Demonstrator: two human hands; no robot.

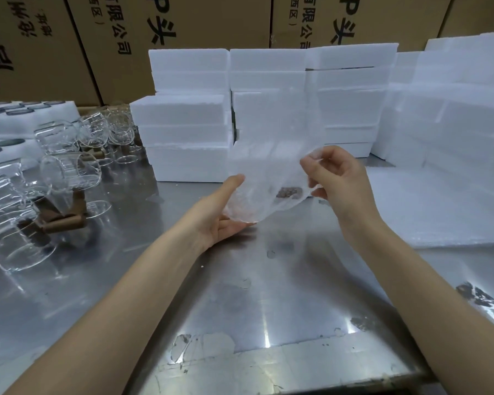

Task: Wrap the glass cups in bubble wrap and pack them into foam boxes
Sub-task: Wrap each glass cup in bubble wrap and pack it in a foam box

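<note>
I see open steel table (268, 280) in front of and beneath my hands, the widest passage. To the left, glass cups (69, 166) lying on their sides, with brown handles, block low reaches. Straight ahead, stacked foam boxes (188, 129) wall off the far edge, with cardboard cartons (183, 21) behind. To the right, a flat pile of bubble wrap sheets (439, 206) covers the surface beside more foam blocks (454, 104).
</note>
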